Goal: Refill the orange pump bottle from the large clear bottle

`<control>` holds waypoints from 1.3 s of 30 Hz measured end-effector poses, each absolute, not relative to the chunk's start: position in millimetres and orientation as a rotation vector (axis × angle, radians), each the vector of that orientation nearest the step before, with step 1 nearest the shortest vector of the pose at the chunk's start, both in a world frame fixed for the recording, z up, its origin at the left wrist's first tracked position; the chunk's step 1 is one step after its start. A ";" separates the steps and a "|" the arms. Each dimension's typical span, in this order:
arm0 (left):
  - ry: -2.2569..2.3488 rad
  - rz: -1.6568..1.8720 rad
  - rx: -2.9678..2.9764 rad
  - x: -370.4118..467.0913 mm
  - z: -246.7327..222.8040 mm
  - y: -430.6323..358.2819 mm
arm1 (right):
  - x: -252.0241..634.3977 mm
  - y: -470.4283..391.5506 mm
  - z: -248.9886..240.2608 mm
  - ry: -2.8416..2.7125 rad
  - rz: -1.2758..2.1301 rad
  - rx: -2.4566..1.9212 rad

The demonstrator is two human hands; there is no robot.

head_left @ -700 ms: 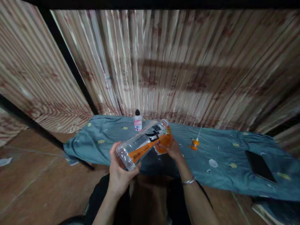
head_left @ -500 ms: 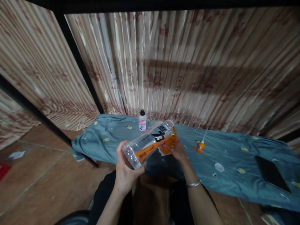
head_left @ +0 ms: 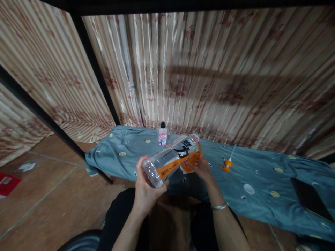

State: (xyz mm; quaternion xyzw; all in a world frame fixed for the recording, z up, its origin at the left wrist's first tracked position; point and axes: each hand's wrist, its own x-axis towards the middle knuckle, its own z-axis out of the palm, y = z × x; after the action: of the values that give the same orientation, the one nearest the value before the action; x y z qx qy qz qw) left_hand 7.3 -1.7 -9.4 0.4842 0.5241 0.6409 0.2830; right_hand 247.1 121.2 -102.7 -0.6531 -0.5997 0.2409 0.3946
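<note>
A large clear plastic bottle (head_left: 171, 157) with an orange and black label is tilted across the middle, its base towards me and its neck up to the right. My left hand (head_left: 147, 190) is wrapped round its base end. My right hand (head_left: 204, 168) grips an orange bottle (head_left: 194, 159) under the clear bottle's neck; the clear bottle partly hides it, and I cannot tell whether the two mouths touch. An orange pump head (head_left: 227, 164) with a pale tube lies to the right on the blue cloth (head_left: 225, 188). Behind stands a small clear bottle (head_left: 162, 135) with a black cap and pink label.
A round white disc (head_left: 248, 189) and a dark flat device (head_left: 310, 197) lie on the cloth at right. Black metal posts (head_left: 98, 66) frame the left side, with striped curtains (head_left: 183, 69) behind. A red item (head_left: 9, 184) and white paper (head_left: 27, 167) are on the tiled floor.
The view has shifted slightly, so everything appears a little further right. Both hands keep their grip, and the clear bottle stays at about the same tilt.
</note>
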 end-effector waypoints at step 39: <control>1.392 1.600 1.374 -1.8 -7.0 1.8 | 244.1 120.8 -96.7 -1.495 0.609 -1.739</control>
State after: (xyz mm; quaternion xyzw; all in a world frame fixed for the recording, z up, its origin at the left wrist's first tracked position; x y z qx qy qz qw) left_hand -1.8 1.8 -7.0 0.5183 0.5252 0.6034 0.3024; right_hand 244.1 120.8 -96.7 -0.6793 -0.5842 0.2378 0.3751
